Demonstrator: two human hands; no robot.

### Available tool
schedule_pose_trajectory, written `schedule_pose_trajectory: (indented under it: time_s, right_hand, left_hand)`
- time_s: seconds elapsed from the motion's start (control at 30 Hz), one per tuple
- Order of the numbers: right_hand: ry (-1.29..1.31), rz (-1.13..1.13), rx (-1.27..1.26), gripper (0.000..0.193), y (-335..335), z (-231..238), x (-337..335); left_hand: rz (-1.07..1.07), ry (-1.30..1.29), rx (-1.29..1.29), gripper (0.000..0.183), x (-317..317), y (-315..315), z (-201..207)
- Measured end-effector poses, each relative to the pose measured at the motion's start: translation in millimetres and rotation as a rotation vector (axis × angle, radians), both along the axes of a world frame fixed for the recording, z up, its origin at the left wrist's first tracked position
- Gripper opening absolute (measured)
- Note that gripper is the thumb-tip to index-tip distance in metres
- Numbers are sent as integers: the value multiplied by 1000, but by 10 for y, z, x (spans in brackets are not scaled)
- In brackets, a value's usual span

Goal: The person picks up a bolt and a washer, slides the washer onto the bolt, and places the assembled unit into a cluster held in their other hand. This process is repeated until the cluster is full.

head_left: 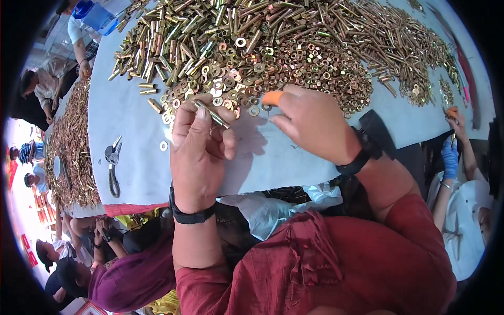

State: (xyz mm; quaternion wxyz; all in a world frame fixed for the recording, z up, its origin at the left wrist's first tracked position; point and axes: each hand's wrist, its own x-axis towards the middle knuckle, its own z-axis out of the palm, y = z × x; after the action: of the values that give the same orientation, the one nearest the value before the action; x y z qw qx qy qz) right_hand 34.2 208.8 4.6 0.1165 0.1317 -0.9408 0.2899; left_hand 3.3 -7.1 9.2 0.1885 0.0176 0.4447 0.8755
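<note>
My left hand (197, 137) is closed round a gold-coloured metal sleeve (213, 116), pinned slantwise between thumb and fingers. To its right, my right hand (310, 119) reaches down at the near edge of a heap of flat washers (254, 111). An orange finger cover (272, 98) sits on its index finger. Thumb and index finger are apart beside the washers; the other fingers are partly hidden under the hand. Beyond the hands lie heaped metal sleeves (173, 39) and nuts (315, 65).
Long threaded rods (409, 39) pile up at the far right of the pale-covered table (142, 178). Keys on a dark strap (112, 167) lie at left. A co-worker's gloved hand (450, 157) is at the right edge; several people sit at left around another heap (71, 152).
</note>
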Motion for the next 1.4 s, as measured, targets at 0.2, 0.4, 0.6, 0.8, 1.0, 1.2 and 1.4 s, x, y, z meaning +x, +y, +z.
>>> schedule_pose_trajectory:
  time_s: [0.2,0.4,0.6,0.8,1.0,1.2,1.4]
  right_hand:
    - [46,22,193,15,-13,-69,-15]
    - [-224,16,-516,13,-64,67,-2]
    - [263,188,-215,12,-29,31,-19]
    - [-310,106,-655,19,10,57,34]
    - [-212,208,-520,26,71,69,-5]
    - [6,19,-75,25,97,-10,-77]
    - [43,-13,159,20,-93,67,-68]
  left_hand:
    - [-61,48,-333,23,40,36,79]
    - [-161,497,-784,10,149,152,-15]
    - [-199,262,-644,8,138,169,-9]
    - [-264,274,-670,8,118,187,-25]
    - [-259,567,-878,8,77,150,-25]
    - [-100,272,-579,11,12,40,-28]
    - [-138,279,-665,7,2,7,-21]
